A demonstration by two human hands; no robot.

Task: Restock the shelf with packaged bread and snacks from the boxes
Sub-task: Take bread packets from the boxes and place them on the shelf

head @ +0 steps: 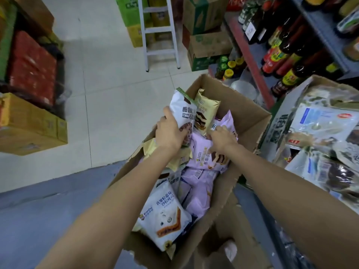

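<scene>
An open cardboard box (pixel 246 113) sits in front of me, full of packaged bread. My left hand (pixel 169 133) grips a white bread packet (pixel 183 111) with a green top edge, lifted upright above the box. A cream-yellow packet (pixel 206 111) stands right behind it. My right hand (pixel 221 137) reaches down among lilac packets (pixel 202 152), its fingers curled on the edge of one. A white packet with blue print (pixel 165 216) lies at the near end of the box.
A second box (pixel 281 121) of clear-wrapped snacks stands to the right. Shelves of sauce bottles (pixel 279 53) rise at the far right. A stepladder (pixel 159 32) and stacked cartons (pixel 206 26) stand ahead; yellow and red cartons (pixel 31 105) line the left.
</scene>
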